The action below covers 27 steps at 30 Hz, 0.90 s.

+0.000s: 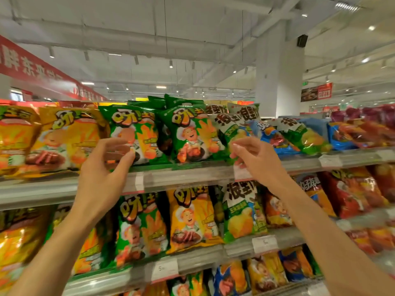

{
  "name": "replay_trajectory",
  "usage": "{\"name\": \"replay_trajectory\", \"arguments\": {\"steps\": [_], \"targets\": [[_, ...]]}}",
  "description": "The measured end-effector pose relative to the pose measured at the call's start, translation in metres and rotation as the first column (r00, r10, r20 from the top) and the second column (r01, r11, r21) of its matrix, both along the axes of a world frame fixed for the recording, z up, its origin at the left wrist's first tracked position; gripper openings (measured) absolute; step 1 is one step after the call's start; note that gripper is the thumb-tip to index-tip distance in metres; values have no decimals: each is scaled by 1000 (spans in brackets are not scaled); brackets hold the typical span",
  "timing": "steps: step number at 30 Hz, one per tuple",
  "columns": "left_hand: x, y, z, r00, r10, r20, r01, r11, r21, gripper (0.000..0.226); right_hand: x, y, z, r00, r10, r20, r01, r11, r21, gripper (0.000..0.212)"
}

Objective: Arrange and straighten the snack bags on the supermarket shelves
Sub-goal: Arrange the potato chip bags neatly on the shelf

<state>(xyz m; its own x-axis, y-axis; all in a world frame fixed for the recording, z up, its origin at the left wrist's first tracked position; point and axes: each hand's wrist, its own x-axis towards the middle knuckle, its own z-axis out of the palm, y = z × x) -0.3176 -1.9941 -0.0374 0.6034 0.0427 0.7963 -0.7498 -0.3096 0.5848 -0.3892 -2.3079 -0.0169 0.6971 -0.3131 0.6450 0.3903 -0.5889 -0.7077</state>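
— Since both arms reach up to the top shelf, which packs are they after?

— Judging by the reach, the green ones. The left hand [106, 159] has its thumb against the lower left part of the glossy green foil snack bag with the cartoon chef [130, 133], fingers curled loosely in front of it; motion blur hides whether they truly pinch it, so I cannot tell. The right hand [252, 157] hangs with relaxed, spread fingers at the lower corner of the white-and-green crinkled chip bag [230, 129], gripping nothing that I can see.

— Why do they sit like that?

— Both lean back against the stacks behind them, bottoms propped behind the clear plastic price rail [181, 176] at the near edge of the grey metal top shelf [42, 189]. Between the hands, a second puffy green chef bag [192, 135] tilts and overlaps its neighbour, and further green packs are heaped behind it, so this row likely needs squaring up.

— And the materials?

— Slick, air-filled film pillows that probably slide and crumple easily. To the left stand shiny orange chef bags [64, 135]; to the right lie slumped blue foil bags [275, 137].
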Motion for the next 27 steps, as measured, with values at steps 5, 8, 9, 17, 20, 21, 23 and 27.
{"name": "replay_trajectory", "arguments": {"steps": [5,8,9,17,20,21,23,27], "targets": [[-13,-84,-3,1000,-4,-18,3,996,-91,23,-11,-97,-9,1000,-21,23,20,999,26,7],[-22,-132,-1,1000,14,-11,-15,994,-104,20,-15,-151,-9,999,-41,26,41,999,-13,12],[-24,-146,0,1000,19,-12,-20,994,-109,18,-14,-168,-8,998,-49,25,50,998,-26,11],[-29,-243,17,995,88,55,-91,994,59,18,22,-253,5,982,-183,45,188,953,-236,17],[-19,-272,32,995,96,23,-99,978,185,31,43,-259,8,981,-195,-13,179,921,-346,33],[-15,-281,38,995,104,-6,-100,968,229,38,48,-259,8,979,-198,-35,173,917,-359,40],[-4,-297,47,987,141,-80,-109,941,320,56,55,-256,8,977,-199,-81,154,913,-379,51],[21,-318,62,917,216,-334,-58,904,424,81,64,-251,7,959,-234,-163,146,893,-426,54]]}}
